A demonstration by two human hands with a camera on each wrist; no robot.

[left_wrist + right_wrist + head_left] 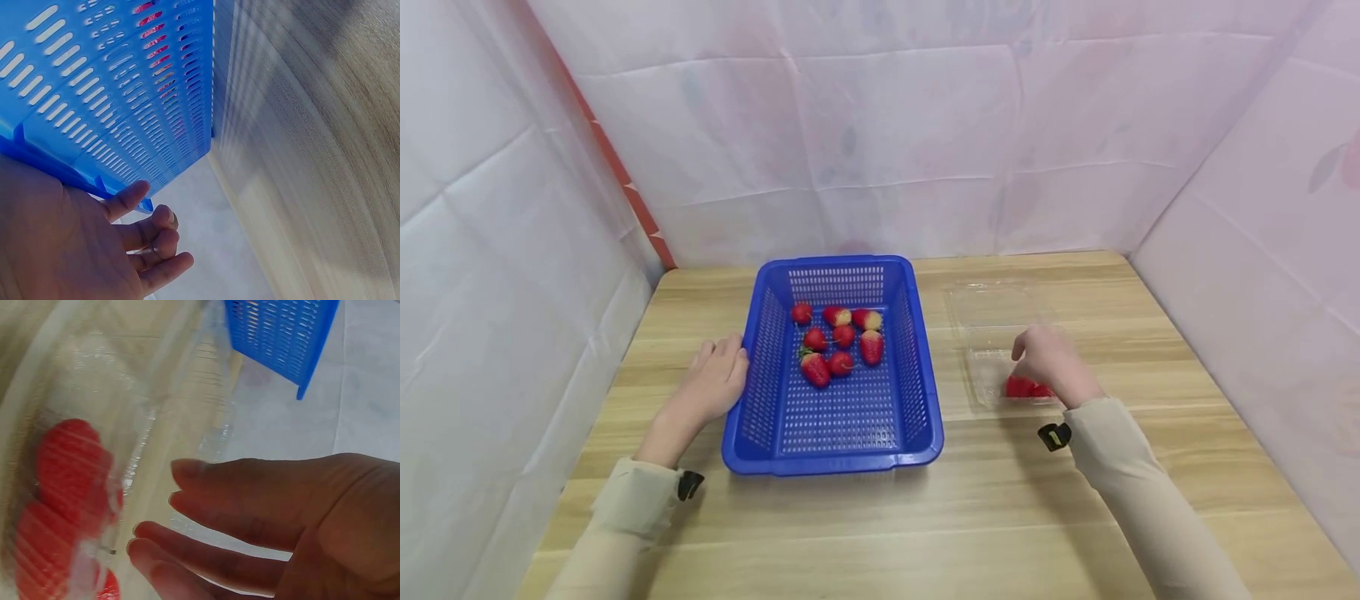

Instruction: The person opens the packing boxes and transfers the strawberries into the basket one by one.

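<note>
A blue perforated plastic basket stands left of centre on the table. Inside lie several strawberries and several small round red fruits, some with stems. My left hand rests against the basket's left rim; in the left wrist view its fingers are loosely bent below that rim. To the right, a clear plastic box lies with its lid folded back. Strawberry-like red fruits are in its near part. My right hand is over the box's right side, fingers loosely bent, nothing visible between them.
Everything stands on a light wood-grain table. Pale printed cloth hangs behind it and along both sides. A red strip runs down the left back corner. A black wrist strap shows at the right sleeve.
</note>
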